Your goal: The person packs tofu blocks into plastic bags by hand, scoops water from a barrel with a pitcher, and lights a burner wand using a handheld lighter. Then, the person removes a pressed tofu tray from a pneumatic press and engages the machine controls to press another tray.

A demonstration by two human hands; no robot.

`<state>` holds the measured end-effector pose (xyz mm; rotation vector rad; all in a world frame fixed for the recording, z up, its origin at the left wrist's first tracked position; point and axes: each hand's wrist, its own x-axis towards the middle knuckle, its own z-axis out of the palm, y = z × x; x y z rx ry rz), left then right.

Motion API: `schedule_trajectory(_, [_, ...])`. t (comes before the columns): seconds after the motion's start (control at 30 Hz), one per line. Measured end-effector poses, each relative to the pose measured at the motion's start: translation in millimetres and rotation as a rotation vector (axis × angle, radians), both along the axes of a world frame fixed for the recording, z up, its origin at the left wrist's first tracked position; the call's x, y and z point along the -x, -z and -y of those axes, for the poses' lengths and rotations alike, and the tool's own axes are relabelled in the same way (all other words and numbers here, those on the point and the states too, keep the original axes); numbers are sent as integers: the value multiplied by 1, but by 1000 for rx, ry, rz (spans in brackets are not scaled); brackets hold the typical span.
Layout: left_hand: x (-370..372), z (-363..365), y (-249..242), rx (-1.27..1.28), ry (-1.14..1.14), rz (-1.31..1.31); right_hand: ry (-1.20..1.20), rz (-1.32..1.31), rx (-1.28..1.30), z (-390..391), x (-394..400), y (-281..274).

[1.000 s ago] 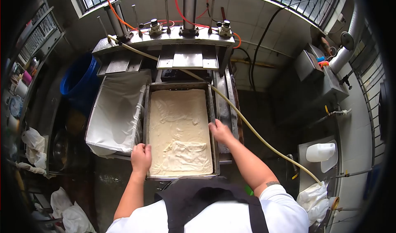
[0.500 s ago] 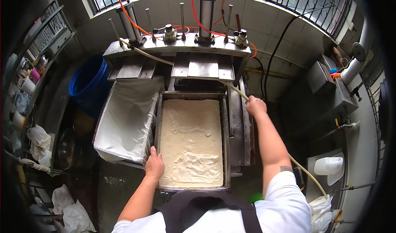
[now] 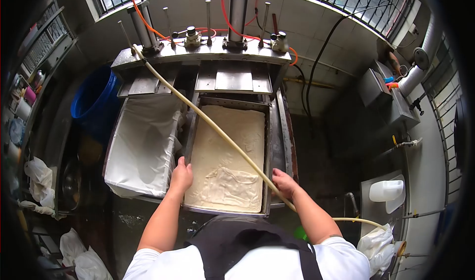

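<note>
A rectangular metal mold [image 3: 267, 146] holds a pale, cream-coloured slab [image 3: 227, 136], creased near its front. My left hand [image 3: 181, 176] grips the mold's left side near the front, thumb up, its other fingers partly hidden. On the opposite side, my right hand [image 3: 284, 183] is closed at the mold's right edge. A pale yellow hose [image 3: 213, 124] slants across the slab from the press's back left, passes beside my right hand and under that forearm, then comes out on the right. Left of the mold stands a box lined with white cloth [image 3: 141, 146].
A metal press [image 3: 203, 52] with upright cylinders and orange and red air lines stands behind the mold. A blue barrel [image 3: 94, 94] is at the left. To the right are a white plastic jug [image 3: 386, 191] and a metal cabinet [image 3: 371, 89]. Shelves with containers line the left wall.
My right hand has let go of the hose and come down to the mold's right edge. The hose now lies diagonally over the mold. My left hand stays at the left side.
</note>
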<state>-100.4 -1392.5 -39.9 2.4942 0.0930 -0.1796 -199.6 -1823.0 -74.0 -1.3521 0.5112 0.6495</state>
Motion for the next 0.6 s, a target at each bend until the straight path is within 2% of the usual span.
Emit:
schedule_trajectory(0.07, [4, -3, -1, 23, -6, -42, 216, 18, -270, -16, 26, -2])
schedule_trajectory(0.13, [11, -5, -3, 147, 14, -68, 394, 43, -277, -27, 46, -1])
schedule_trajectory(0.2, [21, -6, -6, 142, 16, -88, 240, 46, 81, -30, 59, -19])
schedule_trajectory(0.23, [26, -5, -12, 128, 16, -104, 80, 144, 261, -37, 59, -31])
schedule_trajectory(0.27, [29, -5, -15, 113, 17, -119, 84, 137, 258, -43, 59, -26])
schedule_trajectory(0.33, [26, -5, -14, 112, 23, -100, 222, 445, 291, -55, 56, -18])
schedule_trajectory(0.37, [24, -3, -18, 83, 2, -134, 191, 480, 352, -58, 54, -24])
schedule_trajectory(0.43, [3, -3, -13, 53, -21, -162, 122, 442, 398, -49, 28, -14])
schedule_trajectory(0.5, [-35, -2, 9, 15, 46, 12, 68, 395, 490, -50, -10, -33])
schedule_trajectory(0.53, [-57, 5, 5, 15, 39, 22, 94, 466, 730, -41, -30, 6])
schedule_trajectory(0.57, [-65, 7, 6, -5, 32, 5, 30, 327, 777, -38, -53, -20])
schedule_trajectory(0.6, [-72, 11, 5, -18, 25, -1, 48, 345, 757, -37, -71, -39])
